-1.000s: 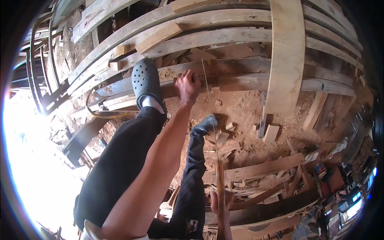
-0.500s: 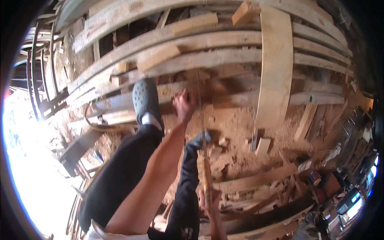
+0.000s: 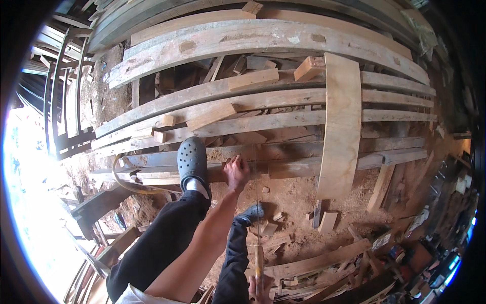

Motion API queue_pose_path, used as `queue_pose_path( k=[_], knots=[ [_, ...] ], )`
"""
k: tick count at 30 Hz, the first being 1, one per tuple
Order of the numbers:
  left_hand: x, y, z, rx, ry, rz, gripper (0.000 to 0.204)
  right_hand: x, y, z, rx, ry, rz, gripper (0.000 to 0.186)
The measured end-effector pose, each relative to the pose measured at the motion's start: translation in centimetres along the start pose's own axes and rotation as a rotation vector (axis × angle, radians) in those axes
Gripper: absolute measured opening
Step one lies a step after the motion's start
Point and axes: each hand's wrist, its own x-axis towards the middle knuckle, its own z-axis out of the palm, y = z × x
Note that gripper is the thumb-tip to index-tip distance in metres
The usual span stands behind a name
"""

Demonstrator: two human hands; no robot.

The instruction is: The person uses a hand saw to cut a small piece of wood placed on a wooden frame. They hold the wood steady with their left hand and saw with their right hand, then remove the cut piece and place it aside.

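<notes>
A handsaw (image 3: 259,266) points away from me, seen nearly edge-on, its thin blade a fine line running up to a dark wooden beam (image 3: 293,151). My right hand (image 3: 260,288) is closed round the saw's yellowish handle near the lower edge. On the beam, just left of the blade, my left hand (image 3: 236,172) presses with curled fingers. Farther left, my foot in a grey clog (image 3: 192,158) rests on the same timber. The other clog (image 3: 251,214) is down on the sawdust-covered ground. Where the blade meets the wood is too fine to make out.
A pale plywood board (image 3: 341,131) lies across several long planks (image 3: 283,119) to the right. Loose wood blocks (image 3: 210,116) sit on the planks. Scrap wood (image 3: 324,263) is heaped at the lower right. A yellow curved strip (image 3: 124,182) lies left of my foot.
The view has tilted up, so everything sits lower in the picture and more planks show at the far side. Both hands keep their holds; the saw appears closer to the lower edge.
</notes>
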Motion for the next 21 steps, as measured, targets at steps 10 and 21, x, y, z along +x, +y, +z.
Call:
queue_pose_path(
  k=[10, 21],
  knots=[
    [-0.4, -0.1, 0.0, 0.033, 0.103, 0.068, 0.009, -6.0, -2.2, -3.6, -0.698, -0.09, -0.272, 0.028],
    [-0.3, -0.6, 0.3, 0.054, 0.075, 0.068, 0.009, -2.7, -3.4, -8.3, -0.446, -0.32, 0.012, 0.024]
  ],
)
